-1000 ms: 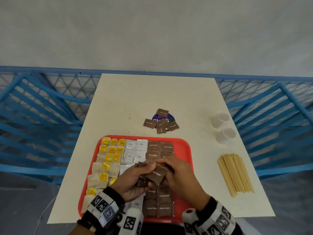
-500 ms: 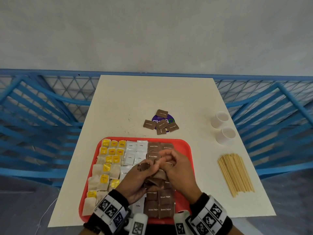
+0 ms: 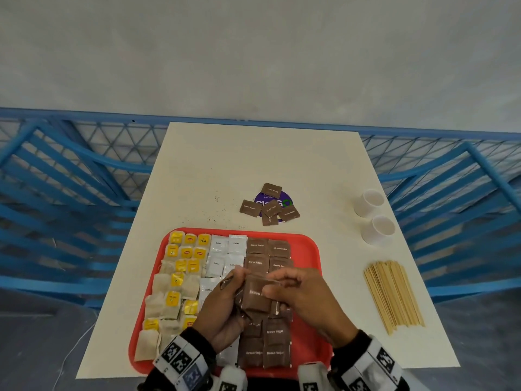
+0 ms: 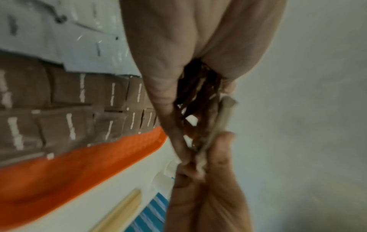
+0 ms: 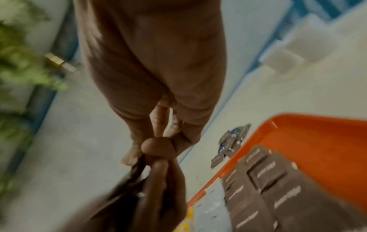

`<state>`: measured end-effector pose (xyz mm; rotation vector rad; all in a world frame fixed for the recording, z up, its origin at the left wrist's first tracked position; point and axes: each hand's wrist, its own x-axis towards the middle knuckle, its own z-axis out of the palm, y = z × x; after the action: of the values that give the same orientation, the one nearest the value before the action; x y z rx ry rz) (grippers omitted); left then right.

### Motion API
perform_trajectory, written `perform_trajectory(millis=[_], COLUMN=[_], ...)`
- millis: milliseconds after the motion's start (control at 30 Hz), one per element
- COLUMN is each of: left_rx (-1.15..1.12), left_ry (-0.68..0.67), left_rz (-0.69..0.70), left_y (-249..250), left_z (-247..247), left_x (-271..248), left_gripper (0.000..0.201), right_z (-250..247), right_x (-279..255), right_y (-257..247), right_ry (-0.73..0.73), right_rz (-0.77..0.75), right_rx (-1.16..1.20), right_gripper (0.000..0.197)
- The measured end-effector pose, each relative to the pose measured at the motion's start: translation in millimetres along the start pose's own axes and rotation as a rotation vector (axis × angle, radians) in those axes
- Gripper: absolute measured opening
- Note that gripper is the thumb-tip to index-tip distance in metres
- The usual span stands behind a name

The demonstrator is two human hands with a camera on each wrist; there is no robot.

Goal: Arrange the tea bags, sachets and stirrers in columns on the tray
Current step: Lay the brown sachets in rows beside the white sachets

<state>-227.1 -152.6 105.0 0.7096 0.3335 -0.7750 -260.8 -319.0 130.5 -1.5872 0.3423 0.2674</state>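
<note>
My left hand (image 3: 222, 309) grips a stack of brown sugar sachets (image 3: 255, 296) above the lower middle of the red tray (image 3: 308, 249); my right hand (image 3: 301, 297) pinches the top sachet with curled fingers (image 3: 277, 277); tea bags (image 3: 180, 277) fill the tray's left, coffee sachets (image 3: 225, 249) its middle; wooden stirrers (image 3: 393, 294) lie on the table (image 3: 214, 170) at right.

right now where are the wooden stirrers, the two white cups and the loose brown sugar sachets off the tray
wooden stirrers (image 3: 393, 296): head view, middle of the bundle.
white cups (image 3: 377, 230): head view, side wall of the nearer cup.
loose brown sugar sachets (image 3: 250, 208): head view, face of the leftmost sachet.
</note>
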Motion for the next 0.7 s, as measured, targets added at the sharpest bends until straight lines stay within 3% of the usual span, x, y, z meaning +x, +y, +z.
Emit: perform_trajectory(millis=[67, 167, 233, 300, 533, 633, 700], left_rx=[-0.044, 0.038, 0.04, 0.034, 0.118, 0.229, 0.335], left_ry=[-0.047, -0.101, -0.109, -0.128, -0.115, -0.09, -0.007], left_rz=[-0.069, -0.093, -0.066, -0.04, 0.004, 0.07, 0.163], left_y=[-2, -3, -3, -1, 11, 12, 11], left_z=[-2, -7, -12, -16, -21, -19, -18], left_x=[-1, 0, 1, 1, -1, -3, -1], left_gripper=[0.05, 0.031, 0.04, 0.047, 0.033, 0.033, 0.03], right_z=[7, 13, 11, 9, 5, 8, 9], right_x=[0, 6, 9, 9, 6, 3, 1], right_y=[-1, 1, 3, 3, -3, -3, 0], right_ry=[-0.016, 0.059, 0.086, 0.077, 0.003, 0.029, 0.052], right_rz=[-0.001, 0.038, 0.055, 0.059, 0.029, 0.027, 0.04], right_rx=[-0.088, -0.117, -0.132, -0.076, 0.091, 0.121, 0.1], right_gripper=[0.022, 0.038, 0.045, 0.042, 0.005, 0.004, 0.014])
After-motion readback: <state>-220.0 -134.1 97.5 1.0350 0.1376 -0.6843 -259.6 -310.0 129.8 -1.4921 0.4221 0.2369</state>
